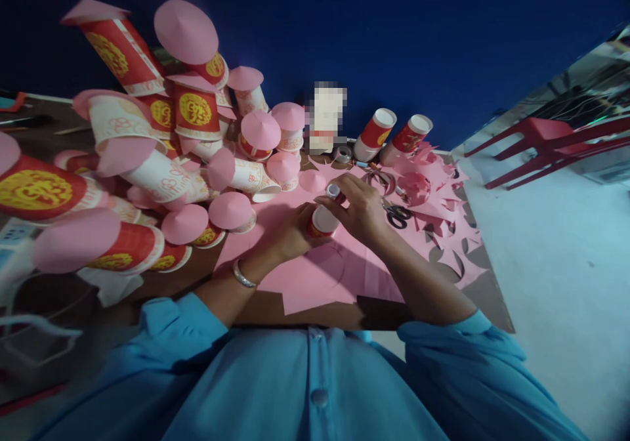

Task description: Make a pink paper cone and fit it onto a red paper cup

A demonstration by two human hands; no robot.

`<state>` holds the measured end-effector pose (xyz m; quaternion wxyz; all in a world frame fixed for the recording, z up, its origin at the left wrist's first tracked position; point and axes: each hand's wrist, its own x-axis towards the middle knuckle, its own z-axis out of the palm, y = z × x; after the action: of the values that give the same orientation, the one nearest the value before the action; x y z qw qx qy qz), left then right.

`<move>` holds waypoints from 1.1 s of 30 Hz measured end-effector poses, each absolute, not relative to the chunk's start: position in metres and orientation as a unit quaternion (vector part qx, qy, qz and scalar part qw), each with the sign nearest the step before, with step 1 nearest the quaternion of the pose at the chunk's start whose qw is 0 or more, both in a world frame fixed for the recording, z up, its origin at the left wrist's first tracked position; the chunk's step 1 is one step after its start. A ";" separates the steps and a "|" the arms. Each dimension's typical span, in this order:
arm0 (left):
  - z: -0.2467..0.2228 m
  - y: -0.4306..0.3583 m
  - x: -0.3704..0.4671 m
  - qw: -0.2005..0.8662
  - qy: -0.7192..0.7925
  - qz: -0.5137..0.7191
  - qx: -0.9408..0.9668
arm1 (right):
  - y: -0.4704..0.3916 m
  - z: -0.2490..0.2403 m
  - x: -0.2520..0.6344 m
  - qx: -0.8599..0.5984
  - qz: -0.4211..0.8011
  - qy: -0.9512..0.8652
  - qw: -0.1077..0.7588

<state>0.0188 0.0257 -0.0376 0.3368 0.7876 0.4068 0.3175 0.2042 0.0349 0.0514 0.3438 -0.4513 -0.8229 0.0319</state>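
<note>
In front of my body, my left hand (298, 231) is wrapped round a red paper cup (322, 223) whose white base faces up. My right hand (361, 208) is just above it, fingers closed on a small tube with a round whitish end (333, 191), possibly a glue stick. Its lower part is hidden by the fingers. Just beyond my hands a small pink paper cone (313, 180) lies on pink paper sheets (315, 283). Black-handled scissors (398, 216) rest to the right of my right hand.
Several cups topped with pink cones (197, 113) crowd the table's left side. Two stacks of paper cups (377, 134) lean at the back, near a roll of tape (342, 154). Pink paper scraps (443, 198) cover the right side. A red plastic chair (541, 142) stands beyond.
</note>
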 end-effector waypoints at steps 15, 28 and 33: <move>-0.024 0.021 0.014 0.302 0.448 0.270 0.797 | 0.034 0.057 0.212 -0.483 0.019 -0.793 0.370; -0.015 0.018 0.015 0.253 0.486 0.244 0.800 | 0.039 0.050 0.215 -0.504 -0.001 -0.783 0.363; -0.012 0.017 0.014 0.262 0.482 0.236 0.802 | 0.028 0.052 0.218 -0.507 0.028 -0.772 0.382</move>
<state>0.0143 0.0170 -0.0117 0.2615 0.8021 0.4820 0.2362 0.2180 0.0283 0.0522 0.3818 -0.5073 -0.7721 0.0278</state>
